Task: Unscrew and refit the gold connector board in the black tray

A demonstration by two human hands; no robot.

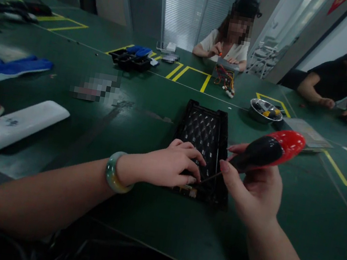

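Observation:
A black rectangular device with a grille top (204,132) lies flat on the green table (151,220) in front of me. My left hand (172,165) rests palm-down on its near end, fingers curled and pressing on it. A jade bangle sits on that wrist. My right hand (255,191) is wrapped round a screwdriver with a red and black handle (269,150). Its thin shaft slants down to the left, and the tip meets the device's near edge beside my left fingertips.
A metal bowl of small parts (266,111) stands beyond the device, papers (307,133) beside it. A white flat object (15,122) and blue gloves (17,65) lie at left, black trays (132,60) farther back. Two people work across the table, one over a wired unit (225,74).

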